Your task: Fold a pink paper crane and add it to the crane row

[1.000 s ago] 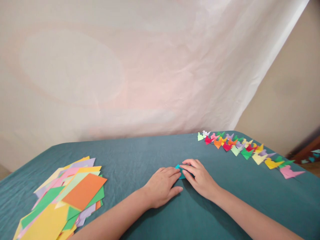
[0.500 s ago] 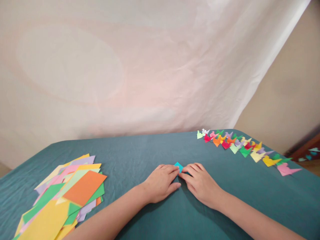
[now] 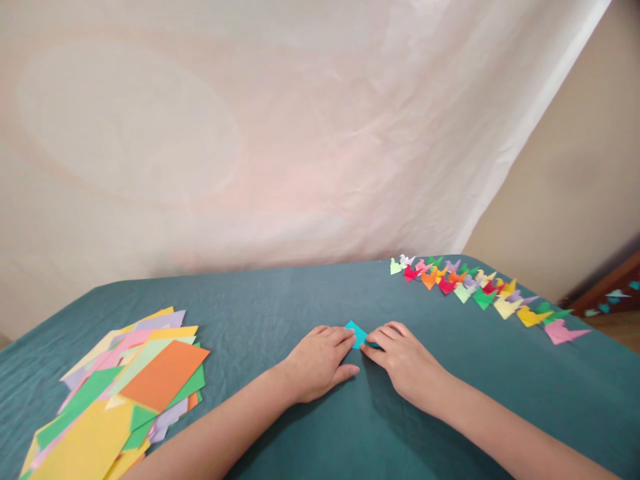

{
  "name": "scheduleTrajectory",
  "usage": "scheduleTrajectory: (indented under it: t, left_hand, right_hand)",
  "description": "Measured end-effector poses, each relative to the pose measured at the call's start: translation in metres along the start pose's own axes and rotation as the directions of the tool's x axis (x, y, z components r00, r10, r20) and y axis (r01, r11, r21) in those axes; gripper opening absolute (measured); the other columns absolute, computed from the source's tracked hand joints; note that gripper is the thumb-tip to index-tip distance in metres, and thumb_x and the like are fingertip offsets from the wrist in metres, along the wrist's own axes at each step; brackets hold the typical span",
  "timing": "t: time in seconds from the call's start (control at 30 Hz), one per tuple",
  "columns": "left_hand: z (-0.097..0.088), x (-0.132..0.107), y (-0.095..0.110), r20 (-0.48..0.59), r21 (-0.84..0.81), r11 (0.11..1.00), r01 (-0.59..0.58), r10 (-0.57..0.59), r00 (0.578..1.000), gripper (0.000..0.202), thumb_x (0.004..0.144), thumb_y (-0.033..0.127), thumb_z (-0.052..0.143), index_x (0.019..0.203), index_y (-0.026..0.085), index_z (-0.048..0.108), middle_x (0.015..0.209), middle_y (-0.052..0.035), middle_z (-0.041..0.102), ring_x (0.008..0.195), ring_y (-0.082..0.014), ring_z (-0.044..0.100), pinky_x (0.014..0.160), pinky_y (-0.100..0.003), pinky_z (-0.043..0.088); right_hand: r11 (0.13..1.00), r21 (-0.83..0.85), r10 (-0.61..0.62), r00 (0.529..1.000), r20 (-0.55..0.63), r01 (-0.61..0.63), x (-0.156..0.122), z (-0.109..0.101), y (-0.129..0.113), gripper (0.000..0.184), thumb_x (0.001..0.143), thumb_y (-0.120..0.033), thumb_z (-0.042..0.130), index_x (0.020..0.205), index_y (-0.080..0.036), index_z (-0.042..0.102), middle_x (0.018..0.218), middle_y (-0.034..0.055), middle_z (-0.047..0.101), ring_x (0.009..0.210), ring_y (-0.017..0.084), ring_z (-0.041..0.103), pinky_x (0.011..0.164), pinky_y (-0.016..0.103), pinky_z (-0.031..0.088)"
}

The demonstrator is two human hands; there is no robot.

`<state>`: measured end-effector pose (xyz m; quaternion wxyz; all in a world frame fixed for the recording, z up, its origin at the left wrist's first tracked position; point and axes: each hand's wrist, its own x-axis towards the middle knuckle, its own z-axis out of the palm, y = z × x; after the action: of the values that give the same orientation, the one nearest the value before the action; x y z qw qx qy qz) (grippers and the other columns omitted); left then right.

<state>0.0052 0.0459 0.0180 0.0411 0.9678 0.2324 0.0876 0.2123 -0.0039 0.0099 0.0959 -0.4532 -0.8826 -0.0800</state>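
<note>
A small piece of folded blue paper (image 3: 356,333) lies on the dark green tablecloth between my two hands, one corner pointing away from me. Along its left edge rest the fingertips of my left hand (image 3: 323,360); those fingers are stretched out flat, with the thumb apart on the cloth. My right hand (image 3: 400,357) is closed, thumb and fingers pinching the paper's right side. Those fingers hide part of the paper, so its full folded shape does not show.
At the left lies a loose pile of coloured paper sheets (image 3: 165,377). Rows of small folded paper birds (image 3: 483,299) stand along the table's right side. A pale cloth (image 3: 300,133) hangs behind the table (image 3: 280,293).
My right hand's fingers have shifted a little to the right along the paper, and more of its blue surface shows. The whole view has moved slightly. My left hand stays on the paper.
</note>
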Motion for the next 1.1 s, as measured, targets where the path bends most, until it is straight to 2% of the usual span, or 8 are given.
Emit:
scheduleTrajectory:
  t: [0.1,0.3,0.53,0.6,0.67,0.77,0.87,1.1]
  left_hand:
    - [0.002,0.0,-0.001,-0.01,-0.003,1.0,0.002,-0.002,1.0,0.05,0.09,0.048,0.034,0.128,0.016,0.042,0.128,-0.0092,0.049,0.117,-0.0224,0.044,0.099,-0.035,0.031]
    - [0.002,0.0,-0.001,-0.012,-0.005,1.0,0.006,-0.006,1.0,0.051,0.089,0.049,0.035,0.129,0.017,0.041,0.128,-0.0088,0.048,0.117,-0.0218,0.044,0.099,-0.035,0.031]
    - [0.001,0.001,0.0,-0.005,0.012,1.0,0.004,-0.004,1.0,0.051,0.089,0.049,0.036,0.128,0.017,0.041,0.131,-0.0094,0.047,0.119,-0.0225,0.043,0.099,-0.036,0.03]
    - [0.002,0.0,-0.001,-0.004,0.015,1.0,0.005,-0.005,1.0,0.05,0.089,0.049,0.036,0.128,0.017,0.041,0.131,-0.0094,0.046,0.119,-0.0228,0.043,0.099,-0.036,0.031]
    - [0.001,0.0,0.0,-0.002,0.016,1.0,0.004,-0.004,1.0,0.05,0.089,0.049,0.036,0.128,0.017,0.041,0.131,-0.0093,0.046,0.119,-0.0228,0.043,0.099,-0.036,0.031]
    - [0.0,0.0,0.0,-0.005,0.014,1.0,0.005,-0.005,1.0,0.05,0.089,0.048,0.037,0.128,0.017,0.042,0.13,-0.0093,0.047,0.119,-0.0225,0.043,0.099,-0.036,0.031]
    - [0.0,0.0,0.001,-0.005,0.014,1.0,0.004,-0.004,1.0,0.05,0.089,0.048,0.038,0.128,0.017,0.041,0.129,-0.009,0.048,0.119,-0.0223,0.043,0.099,-0.036,0.031]
    - [0.0,-0.001,0.0,-0.005,0.004,1.0,0.002,-0.002,1.0,0.049,0.089,0.048,0.038,0.128,0.019,0.041,0.13,-0.0084,0.047,0.12,-0.0224,0.042,0.099,-0.036,0.03]
  right_hand:
    - [0.997,-0.02,0.07,0.996,0.062,-0.069,-0.003,-0.01,0.002,0.025,0.085,-0.011,0.047,0.099,-0.022,0.065,0.087,0.0058,0.059,0.088,0.018,0.051,0.076,0.032,0.034]
    - [0.988,-0.093,0.13,0.987,0.094,-0.121,-0.009,-0.016,0.005,0.022,0.082,-0.009,0.05,0.085,-0.021,0.068,0.077,0.0057,0.057,0.079,0.019,0.052,0.065,0.031,0.032]
    - [0.986,-0.026,0.167,0.972,0.162,-0.165,-0.012,-0.024,0.016,0.03,0.078,-0.002,0.047,0.081,-0.022,0.068,0.083,0.0043,0.061,0.082,0.018,0.053,0.068,0.03,0.033]
    - [0.983,0.009,0.178,0.974,0.139,-0.181,-0.012,-0.023,0.022,0.033,0.077,0.001,0.045,0.082,-0.022,0.068,0.087,0.0036,0.061,0.083,0.017,0.053,0.071,0.031,0.034]
    - [0.978,0.036,0.203,0.976,0.073,-0.206,-0.01,-0.019,0.024,0.035,0.077,0.001,0.043,0.09,-0.02,0.067,0.094,0.0041,0.062,0.086,0.017,0.053,0.075,0.031,0.035]
    - [0.983,0.11,0.149,0.989,-0.006,-0.147,-0.007,-0.011,0.018,0.034,0.081,-0.002,0.042,0.1,-0.02,0.064,0.104,0.005,0.06,0.095,0.018,0.05,0.079,0.031,0.037]
    - [0.986,0.147,0.08,0.996,-0.025,-0.076,-0.004,-0.002,0.007,0.031,0.085,-0.008,0.043,0.108,-0.02,0.061,0.107,0.0054,0.06,0.099,0.018,0.048,0.082,0.032,0.038]
    - [0.987,0.152,0.055,0.997,-0.057,-0.046,-0.005,0.009,0.0,0.03,0.087,-0.012,0.045,0.112,-0.02,0.059,0.105,0.0077,0.061,0.101,0.02,0.048,0.084,0.035,0.039]
